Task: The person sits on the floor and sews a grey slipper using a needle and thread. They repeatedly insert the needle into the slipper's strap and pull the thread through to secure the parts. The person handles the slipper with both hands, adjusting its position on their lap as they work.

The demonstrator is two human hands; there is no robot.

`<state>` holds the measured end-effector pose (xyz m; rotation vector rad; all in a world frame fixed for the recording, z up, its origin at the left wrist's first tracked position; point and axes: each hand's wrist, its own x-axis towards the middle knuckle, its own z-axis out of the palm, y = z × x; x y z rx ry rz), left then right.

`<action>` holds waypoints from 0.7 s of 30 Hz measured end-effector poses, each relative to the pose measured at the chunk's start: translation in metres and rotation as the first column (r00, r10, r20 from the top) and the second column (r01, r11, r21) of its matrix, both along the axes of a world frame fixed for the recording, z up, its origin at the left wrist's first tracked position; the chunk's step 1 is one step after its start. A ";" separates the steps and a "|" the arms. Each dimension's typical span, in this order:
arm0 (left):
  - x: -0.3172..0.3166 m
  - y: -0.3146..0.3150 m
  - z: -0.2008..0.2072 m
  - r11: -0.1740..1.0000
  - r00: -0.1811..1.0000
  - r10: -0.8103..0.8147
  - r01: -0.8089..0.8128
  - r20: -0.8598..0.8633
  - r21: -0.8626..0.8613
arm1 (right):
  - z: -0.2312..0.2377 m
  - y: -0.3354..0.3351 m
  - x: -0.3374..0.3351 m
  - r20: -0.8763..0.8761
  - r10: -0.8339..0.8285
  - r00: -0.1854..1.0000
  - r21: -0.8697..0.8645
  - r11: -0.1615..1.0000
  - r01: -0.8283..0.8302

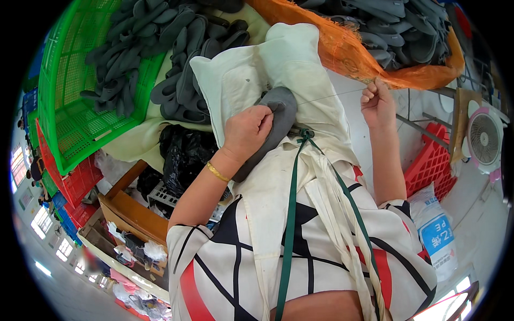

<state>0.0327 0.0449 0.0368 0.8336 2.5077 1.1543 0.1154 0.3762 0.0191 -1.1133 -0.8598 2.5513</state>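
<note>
A dark grey shoe rests on the pale cloth over my lap, its toe pointing away from me. My left hand, wearing a gold bracelet at the wrist, is closed on the shoe's left side near the opening. From the shoe a thin dark thread runs taut to the right. At its far end, my right hand is raised with the fingers pinched on the thread. Whether a needle is also in those fingers cannot be made out.
A green plastic basket of similar grey shoes stands at the far left, with more shoes heaped beside it. An orange sack full of them lies far right. Nearby are a black plastic bag, a red crate and a fan.
</note>
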 end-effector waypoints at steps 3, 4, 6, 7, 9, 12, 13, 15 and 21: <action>0.000 0.002 0.000 0.999 0.988 -0.038 0.034 -0.147 -0.029 | -0.001 0.002 0.003 -0.013 0.014 1.000 -0.016 1.000 -0.014; -0.001 0.003 0.003 0.998 0.978 -0.046 0.037 -0.204 -0.046 | 0.001 0.002 0.002 -0.026 0.021 0.999 -0.019 1.000 -0.021; -0.003 0.005 0.006 0.994 0.958 -0.078 0.054 -0.277 -0.096 | 0.017 -0.002 -0.002 -0.077 0.077 0.994 0.053 0.996 -0.073; -0.004 0.005 0.007 0.990 0.951 -0.100 0.065 -0.293 -0.126 | 0.029 -0.005 -0.007 -0.100 0.107 0.989 0.092 0.991 -0.098; -0.008 0.006 0.005 0.983 0.947 -0.128 0.082 -0.294 -0.163 | 0.051 -0.009 -0.017 -0.130 0.199 0.971 0.205 0.964 -0.170; -0.014 0.009 -0.005 0.973 0.953 -0.163 0.112 -0.256 -0.202 | 0.081 -0.022 -0.032 -0.137 0.295 0.946 0.340 0.911 -0.235; -0.014 0.010 -0.007 0.965 0.951 -0.187 0.131 -0.247 -0.227 | 0.089 -0.026 -0.036 -0.135 0.319 0.938 0.378 0.892 -0.249; -0.016 0.012 -0.005 0.960 0.939 -0.213 0.150 -0.270 -0.236 | 0.093 -0.026 -0.046 -0.133 0.346 0.929 0.427 0.866 -0.262; -0.019 0.019 0.000 0.971 0.911 -0.211 0.154 -0.354 -0.183 | 0.113 0.037 -0.075 -0.581 0.310 0.752 0.429 0.902 -0.041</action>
